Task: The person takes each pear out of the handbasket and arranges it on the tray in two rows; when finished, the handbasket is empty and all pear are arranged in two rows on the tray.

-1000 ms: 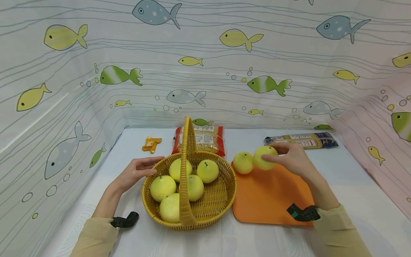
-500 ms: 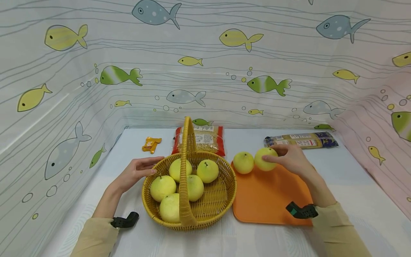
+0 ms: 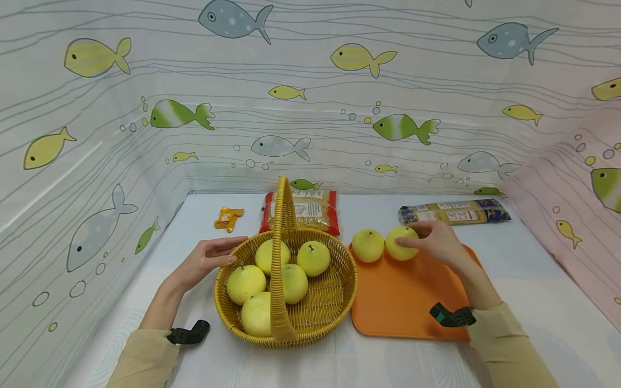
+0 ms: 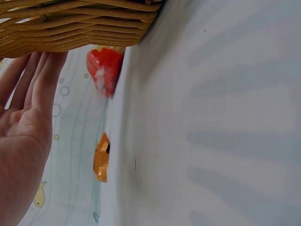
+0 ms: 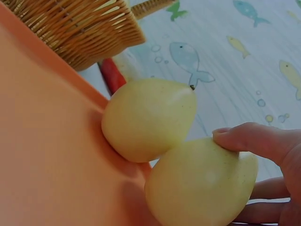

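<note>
R hand (image 3: 436, 243) grips round yellow pear (image 3: 400, 243) on flat orange plastic tray (image 3: 407, 302).
Pear sits at tray's far edge, touching a 2nd yellow pear (image 3: 367, 245); L hand (image 3: 206, 261), fingers straight, rests vs. woven wicker basket (image 3: 335, 302).

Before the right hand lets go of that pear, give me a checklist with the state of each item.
1. Held pear is down on the orange tray: ok.
2. It sits beside the other tray pear, the two touching in the right wrist view: ok.
3. Right hand has its fingers around the held pear: ok.
4. Left hand steadies the basket, fingers flat on its rim: ok.
5. Held pear will stay put once released: cannot tell.
</note>
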{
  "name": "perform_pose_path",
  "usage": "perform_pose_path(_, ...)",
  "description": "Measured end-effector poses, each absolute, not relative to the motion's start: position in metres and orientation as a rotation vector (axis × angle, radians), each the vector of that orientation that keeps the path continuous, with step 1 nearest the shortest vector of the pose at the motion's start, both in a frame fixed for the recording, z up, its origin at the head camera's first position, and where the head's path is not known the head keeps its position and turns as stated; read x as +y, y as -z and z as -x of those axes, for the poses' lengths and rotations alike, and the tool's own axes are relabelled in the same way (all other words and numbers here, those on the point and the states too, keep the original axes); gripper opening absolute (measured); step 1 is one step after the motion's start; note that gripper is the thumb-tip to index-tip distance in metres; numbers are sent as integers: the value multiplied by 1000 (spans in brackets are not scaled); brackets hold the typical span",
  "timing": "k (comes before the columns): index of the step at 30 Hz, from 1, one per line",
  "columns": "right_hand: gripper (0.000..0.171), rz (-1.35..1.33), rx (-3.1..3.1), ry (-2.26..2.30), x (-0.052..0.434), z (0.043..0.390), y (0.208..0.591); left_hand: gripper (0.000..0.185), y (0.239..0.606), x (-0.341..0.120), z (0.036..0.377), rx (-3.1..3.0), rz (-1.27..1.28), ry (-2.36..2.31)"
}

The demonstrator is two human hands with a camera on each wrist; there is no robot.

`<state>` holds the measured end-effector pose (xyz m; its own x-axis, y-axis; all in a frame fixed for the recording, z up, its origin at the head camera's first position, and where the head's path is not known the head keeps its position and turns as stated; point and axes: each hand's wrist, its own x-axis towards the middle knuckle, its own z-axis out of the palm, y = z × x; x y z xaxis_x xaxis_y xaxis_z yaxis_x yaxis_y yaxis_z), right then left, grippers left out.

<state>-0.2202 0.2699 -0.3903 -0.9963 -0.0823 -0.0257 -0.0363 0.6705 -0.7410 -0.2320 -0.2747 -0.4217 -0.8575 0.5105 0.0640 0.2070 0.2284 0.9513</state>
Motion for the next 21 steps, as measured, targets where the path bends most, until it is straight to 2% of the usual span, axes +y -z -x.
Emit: perform_pose_path(21,77,138,2827,1208,271,223,403,50,422,-275,233,2240,-667,-1676)
